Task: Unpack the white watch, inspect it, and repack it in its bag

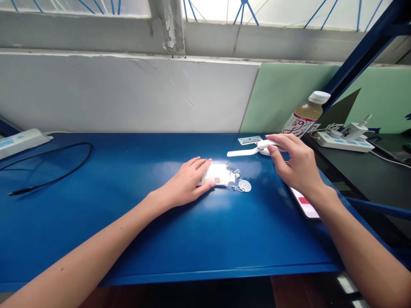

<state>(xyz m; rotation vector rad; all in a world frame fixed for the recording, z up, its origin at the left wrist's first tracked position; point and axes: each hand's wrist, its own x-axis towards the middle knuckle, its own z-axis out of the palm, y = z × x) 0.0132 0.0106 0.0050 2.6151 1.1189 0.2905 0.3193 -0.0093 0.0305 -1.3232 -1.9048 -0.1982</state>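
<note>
My left hand (189, 181) lies on the blue table (128, 222), fingers pressed on a small clear packet (221, 174) with a white label. A small chain with a round metal disc (244, 185) lies at the packet's right edge. My right hand (295, 162) hovers further right, its fingers pinched on the head of a white handled tool (248, 150) that rests on the table.
A small label card (249, 140) lies behind the tool. A drink bottle (305, 115) leans at the back right. Power strips sit at far left (19, 141) and right (343, 141). A black cable (58, 167) loops on the left. A phone (305, 204) lies under my right wrist.
</note>
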